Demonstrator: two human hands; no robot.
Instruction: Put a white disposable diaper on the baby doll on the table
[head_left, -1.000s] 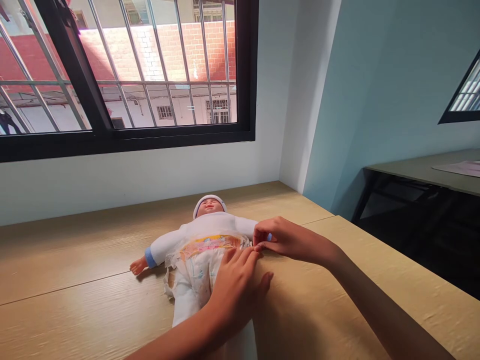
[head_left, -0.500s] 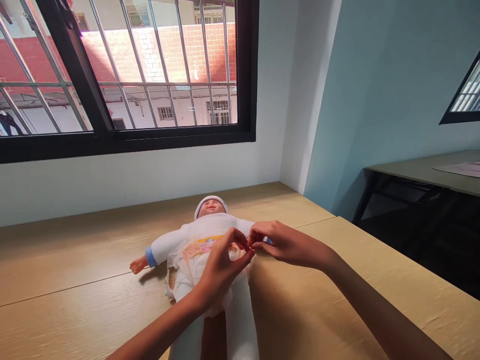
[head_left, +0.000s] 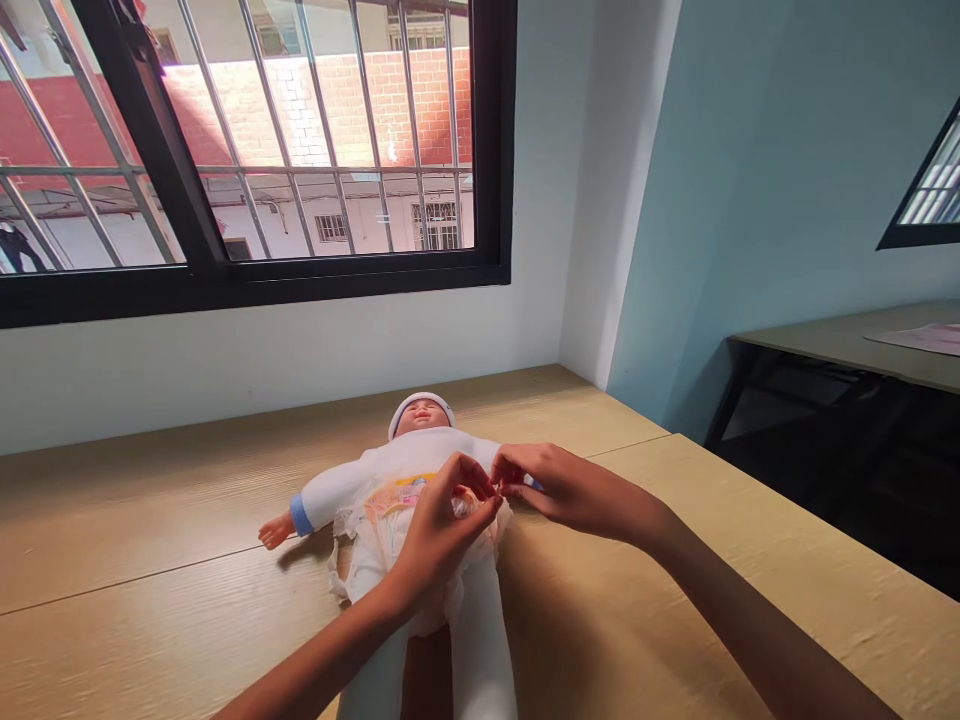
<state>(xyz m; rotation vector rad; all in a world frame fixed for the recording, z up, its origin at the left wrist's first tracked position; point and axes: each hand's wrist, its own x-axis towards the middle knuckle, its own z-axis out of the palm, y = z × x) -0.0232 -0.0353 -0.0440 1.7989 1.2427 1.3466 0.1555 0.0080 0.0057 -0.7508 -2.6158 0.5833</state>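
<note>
Partly under left grip, diaper

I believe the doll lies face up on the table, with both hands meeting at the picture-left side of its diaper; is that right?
Not quite: the head view shows the left hand and right hand meeting at the picture-right side of the diaper; the doll lies face up on the table.

Table: wood-grain top, seam across it, spreading beneath my right hand.
Doll: flat on its back under my left hand, head beyond that hand.
</note>
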